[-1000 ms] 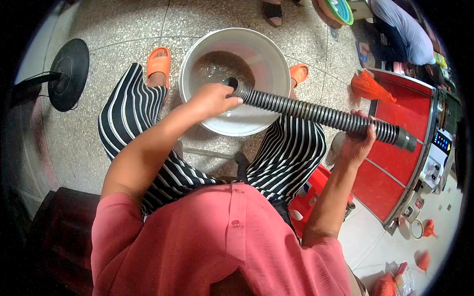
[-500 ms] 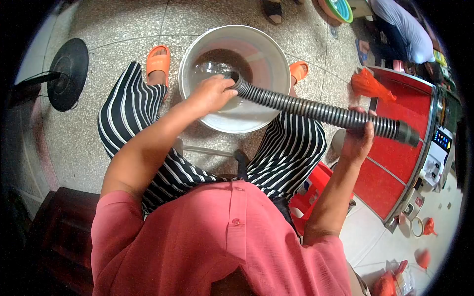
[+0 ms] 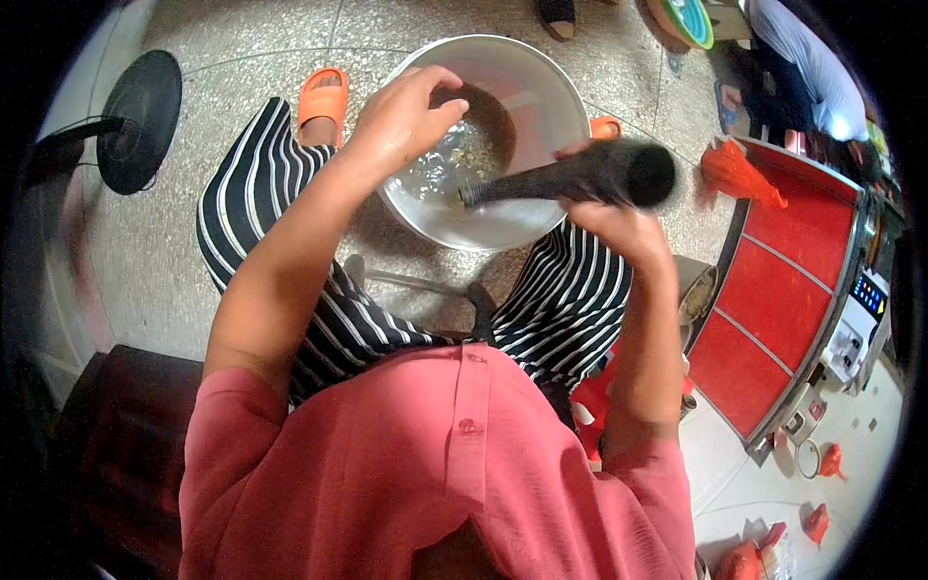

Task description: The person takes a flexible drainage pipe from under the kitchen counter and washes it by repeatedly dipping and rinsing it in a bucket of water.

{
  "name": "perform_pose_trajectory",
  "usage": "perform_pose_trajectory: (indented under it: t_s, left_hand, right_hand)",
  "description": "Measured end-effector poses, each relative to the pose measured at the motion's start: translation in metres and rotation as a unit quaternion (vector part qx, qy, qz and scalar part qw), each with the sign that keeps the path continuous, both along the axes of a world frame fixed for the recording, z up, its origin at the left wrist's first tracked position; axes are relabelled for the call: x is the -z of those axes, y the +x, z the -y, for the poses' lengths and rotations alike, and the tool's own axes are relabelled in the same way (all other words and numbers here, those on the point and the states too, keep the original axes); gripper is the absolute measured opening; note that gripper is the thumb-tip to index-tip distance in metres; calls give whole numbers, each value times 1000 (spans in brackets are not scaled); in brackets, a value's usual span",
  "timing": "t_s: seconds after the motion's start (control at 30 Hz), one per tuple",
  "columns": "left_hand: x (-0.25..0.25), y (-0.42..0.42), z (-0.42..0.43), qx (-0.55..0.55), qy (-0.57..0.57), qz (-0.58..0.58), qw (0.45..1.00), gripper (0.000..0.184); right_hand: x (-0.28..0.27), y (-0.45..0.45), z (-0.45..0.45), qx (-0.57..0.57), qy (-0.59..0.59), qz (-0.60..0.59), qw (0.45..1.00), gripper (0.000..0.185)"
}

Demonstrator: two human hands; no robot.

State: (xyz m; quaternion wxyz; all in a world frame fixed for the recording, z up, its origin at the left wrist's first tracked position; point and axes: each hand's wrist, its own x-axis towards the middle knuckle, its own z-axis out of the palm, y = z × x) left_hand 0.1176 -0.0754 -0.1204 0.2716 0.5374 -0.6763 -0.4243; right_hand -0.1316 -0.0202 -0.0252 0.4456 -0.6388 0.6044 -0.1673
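Observation:
Wrapped around a black corrugated hose (image 3: 551, 181) is my right hand (image 3: 623, 230), to the right of the white bucket (image 3: 551, 101). The hose slants into the bucket, its lower end over the water. Its upper end is raised toward me and blurred. My left hand (image 3: 401, 121) hovers over the left side of the bucket with fingers bent and apart, holding nothing. Murky water (image 3: 449, 164) with bright ripples and small bits lies in the bottom of the bucket.
A black round-based stand (image 3: 140, 121) is at the left. Orange slippers (image 3: 323, 95) flank the bucket. A red-tiled counter (image 3: 778, 280) and red plastic bag (image 3: 739, 174) are at right. Another person (image 3: 812, 68) bends over at the upper right, near stacked basins (image 3: 681, 19).
My left hand has let go of the hose end and moved up and left. My right hand has swung the hose leftward, lifting its outer end and tipping the other into the bucket.

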Motion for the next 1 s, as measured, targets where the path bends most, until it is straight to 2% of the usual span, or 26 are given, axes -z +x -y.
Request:
perform_pose_trajectory:
  t_s: [0.03,0.07,0.1,0.2,0.27,0.33,0.4,0.47,0.53,0.57,0.63,0.67,0.7,0.73,0.8,0.83,0.87,0.93,0.97,1.0]
  left_hand:
    - [1,0,0,-6,3,-19,1000,36]
    - [1,2,1,-9,1,-21,1000,36]
    - [1,3,2,-11,-1,-24,1000,35]
    - [1,3,3,-25,-7,-37,999,35]
    - [1,4,3,-22,-6,-47,999,34]
    - [-1,5,3,-23,-14,-39,999,34]
    - [-3,5,4,-23,-9,-32,999,33]
    - [-5,5,4,-29,8,-24,999,33]
    - [-4,4,3,-33,-16,-42,998,32]
    - [-3,3,3,-33,-30,-52,998,32]
    - [0,4,4,-18,-15,-49,999,31]
    - [1,3,4,-11,-8,-47,999,31]
    - [1,1,3,-17,2,-39,999,31]
    - [2,-1,4,-13,6,-37,999,31]
    - [7,1,7,-21,15,-26,999,32]
    - [3,3,8,-15,10,-34,999,31]
    - [2,5,3,-18,15,-35,999,31]
    - [-1,4,6,-21,8,-43,999,31]
    - [-3,2,8,-17,9,-43,999,31]
    - [-5,0,9,-14,10,-42,999,30]
  right_hand:
    - [25,-1,2,-25,25,-81,996,54]
    - [35,15,5,-46,-6,-99,994,62]
    - [56,27,7,-53,11,-11,998,67]
    - [147,36,-13,46,36,44,997,62]
    - [154,49,-18,128,24,55,990,56]
    - [147,47,-15,217,49,215,951,49]
    - [140,32,-9,193,-14,146,970,42]
    - [93,34,7,161,-65,64,983,40]
    - [52,39,17,199,-97,96,970,36]
    - [35,43,23,175,-156,112,966,37]
    - [6,54,29,137,-139,37,980,43]
    - [-1,59,29,102,-114,15,988,45]
    - [21,53,31,67,-131,-70,987,46]
    - [18,58,34,22,-167,-115,979,47]
    - [-4,76,35,104,-139,53,983,47]
    - [-5,74,39,102,-193,17,976,47]
    - [-10,74,41,120,-161,50,978,48]
    - [-8,71,46,74,-143,-6,987,49]
    - [-3,71,50,45,-134,-107,984,49]
    - [9,68,50,27,-223,-143,964,48]
